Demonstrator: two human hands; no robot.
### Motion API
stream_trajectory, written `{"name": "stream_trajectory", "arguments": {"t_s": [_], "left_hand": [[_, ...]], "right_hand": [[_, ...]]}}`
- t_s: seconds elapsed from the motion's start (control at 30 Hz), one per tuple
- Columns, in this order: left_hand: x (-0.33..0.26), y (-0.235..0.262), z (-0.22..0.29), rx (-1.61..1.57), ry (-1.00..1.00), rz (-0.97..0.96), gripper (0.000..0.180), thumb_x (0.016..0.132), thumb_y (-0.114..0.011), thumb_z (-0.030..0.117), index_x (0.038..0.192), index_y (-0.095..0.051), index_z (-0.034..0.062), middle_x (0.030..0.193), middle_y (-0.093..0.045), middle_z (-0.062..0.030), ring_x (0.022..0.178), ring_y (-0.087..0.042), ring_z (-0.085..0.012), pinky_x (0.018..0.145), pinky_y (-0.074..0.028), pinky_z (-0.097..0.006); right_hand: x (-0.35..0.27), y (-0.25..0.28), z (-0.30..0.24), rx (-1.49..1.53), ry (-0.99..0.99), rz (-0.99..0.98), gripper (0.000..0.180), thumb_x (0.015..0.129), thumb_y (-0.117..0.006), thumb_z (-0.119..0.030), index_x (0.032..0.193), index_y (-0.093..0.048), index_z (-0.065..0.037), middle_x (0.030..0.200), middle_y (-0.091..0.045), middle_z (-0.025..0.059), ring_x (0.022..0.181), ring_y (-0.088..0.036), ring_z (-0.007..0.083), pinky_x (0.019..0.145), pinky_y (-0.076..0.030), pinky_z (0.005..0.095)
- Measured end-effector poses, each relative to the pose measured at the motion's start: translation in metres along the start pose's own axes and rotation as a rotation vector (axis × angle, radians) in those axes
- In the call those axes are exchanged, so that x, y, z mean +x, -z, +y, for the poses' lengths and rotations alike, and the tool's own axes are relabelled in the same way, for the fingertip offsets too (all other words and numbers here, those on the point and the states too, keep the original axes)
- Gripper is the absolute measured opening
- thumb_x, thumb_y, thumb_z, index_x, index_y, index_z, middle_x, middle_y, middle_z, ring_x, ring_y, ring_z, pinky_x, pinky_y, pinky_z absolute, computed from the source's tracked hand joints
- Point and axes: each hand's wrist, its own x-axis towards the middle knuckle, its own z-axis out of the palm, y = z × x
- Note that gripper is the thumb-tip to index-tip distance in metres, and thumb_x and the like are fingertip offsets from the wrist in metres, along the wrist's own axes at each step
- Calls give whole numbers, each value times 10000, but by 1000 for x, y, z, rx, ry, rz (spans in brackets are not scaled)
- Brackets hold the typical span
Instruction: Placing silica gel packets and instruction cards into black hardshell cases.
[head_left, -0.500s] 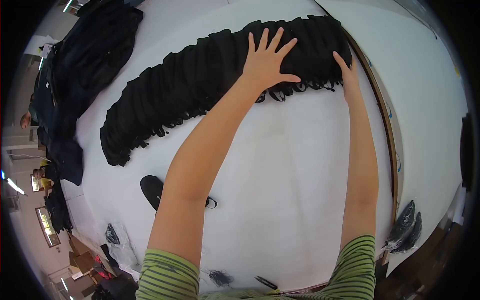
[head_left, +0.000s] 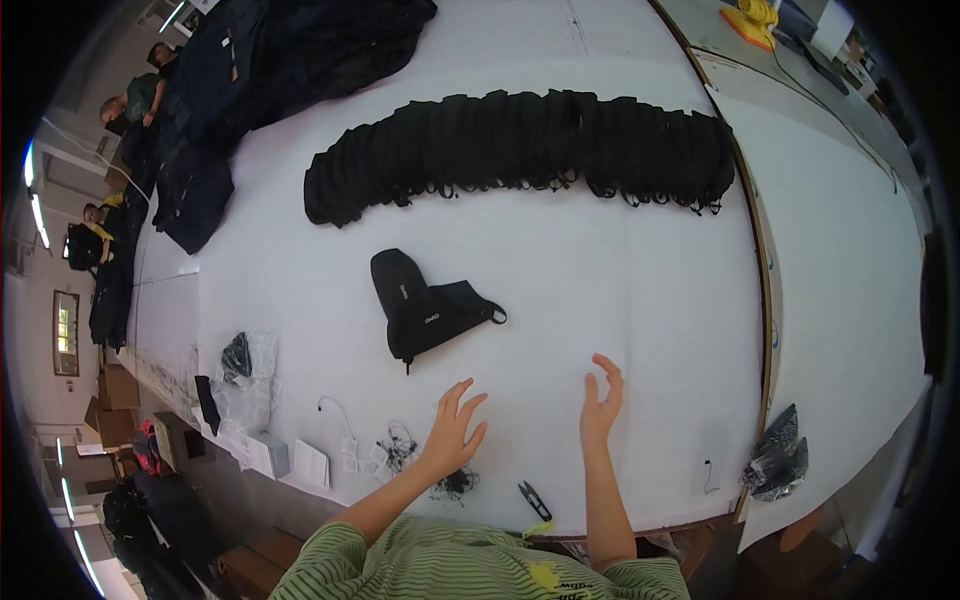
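Observation:
My left hand (head_left: 455, 432) hovers over the near part of the white table, fingers apart and holding nothing. Level with it on the right is my right hand (head_left: 600, 400), also empty, with its fingers slightly curled and the thumb apart. Beyond my left hand lies a black boot-shaped fabric piece (head_left: 425, 310) with small pale markings and a loop at its right end; neither hand touches it. Farther off, a long curved row of overlapping black fabric pieces (head_left: 520, 140) stretches across the table, small loops along its near edge.
Black thread snips (head_left: 535, 500) and tangled black threads (head_left: 457, 485) lie near the front edge. Clear plastic bags (head_left: 262, 385) and a white box (head_left: 268, 455) are left. Dark garments (head_left: 300, 60) pile far left. Bagged black items (head_left: 775, 460) sit right, by the table seam (head_left: 765, 290).
Both hands have left the row of black pieces and drawn back toward me. The view has shifted, showing more of the near table and the whole boot-shaped piece.

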Motion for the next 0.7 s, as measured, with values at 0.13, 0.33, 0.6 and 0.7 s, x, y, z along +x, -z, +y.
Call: {"name": "stream_trajectory", "arguments": {"t_s": [0.13, 0.33, 0.6, 0.7], "left_hand": [[-78, -10, -18, 79, -7, -138, 539, 804, -620, 123, 1315, -450, 86, 1438, -302, -200, 1320, -287, -420, 1070, -292, -510], [-122, -24, -45, 254, -170, -189, 635, 769, -660, 163, 1356, -419, 125, 1488, -252, -192, 1345, -267, -430, 1086, -269, -528], [-126, -15, -92, 247, -378, -216, 556, 762, -657, 110, 1284, -466, 115, 1451, -340, -138, 1303, -359, -363, 1039, -338, -480], [-120, -4, -101, 274, -480, -225, 492, 762, -639, 69, 1234, -507, 108, 1415, -402, -103, 1285, -396, -306, 1011, -369, -437]], "right_hand": [[-84, -32, -24, -9, 98, -245, 242, 825, -596, -54, 1055, -652, -105, 1077, -629, 77, 1093, -524, 259, 965, -382, 375], [-126, -65, -18, -388, 255, -577, 421, 788, -651, -203, 1200, -582, -148, 1260, -539, 129, 1223, -444, 320, 985, -356, 482], [-157, -89, -10, -546, 219, -507, 608, 780, -678, -192, 1353, -477, -169, 1433, -392, 177, 1350, -318, 378, 1086, -302, 466], [-162, -92, 19, -376, 196, -330, 636, 768, -667, -169, 1369, -460, -171, 1446, -386, 161, 1367, -282, 382, 1088, -279, 483]]}}
